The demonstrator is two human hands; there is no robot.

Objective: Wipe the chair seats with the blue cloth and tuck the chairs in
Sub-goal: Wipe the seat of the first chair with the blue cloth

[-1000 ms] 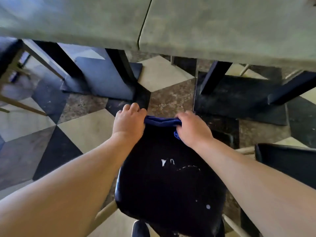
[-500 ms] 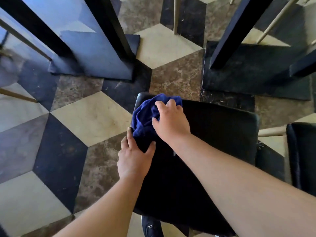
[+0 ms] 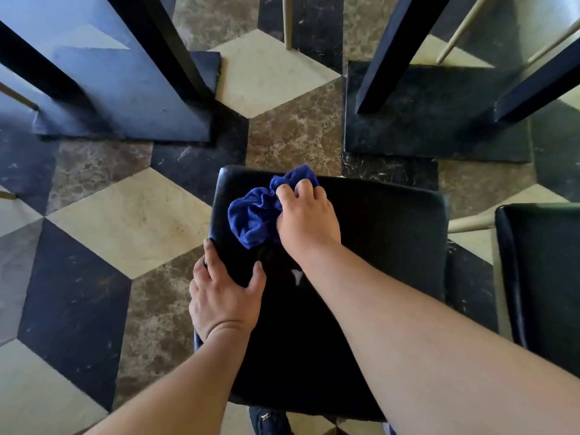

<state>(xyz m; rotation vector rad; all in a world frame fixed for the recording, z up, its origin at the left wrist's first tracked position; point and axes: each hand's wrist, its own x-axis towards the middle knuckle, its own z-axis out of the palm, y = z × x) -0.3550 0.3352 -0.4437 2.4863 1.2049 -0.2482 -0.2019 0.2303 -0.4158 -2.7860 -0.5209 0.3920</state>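
A black padded chair seat (image 3: pixel 386 246) fills the lower middle of the head view, with a small white tear near its centre. The blue cloth (image 3: pixel 254 216) lies bunched on the seat's far left part. My right hand (image 3: pixel 306 219) presses on the cloth with its fingers curled into the folds. My left hand (image 3: pixel 224 293) grips the seat's left edge, thumb on top and fingers over the side.
A second black chair seat (image 3: pixel 543 277) stands close on the right. Two black table bases (image 3: pixel 125 98) (image 3: pixel 439 120) with slanted legs rest on the hexagon-patterned tile floor ahead. Pale chair legs (image 3: pixel 287 20) show at the top. A dark shoe (image 3: pixel 270 419) is below the seat.
The view tipped down from the table top to the seat. Both hands left the chair's top edge; my right hand carried the cloth onto the seat and slid it rightward, my left took the seat's side.
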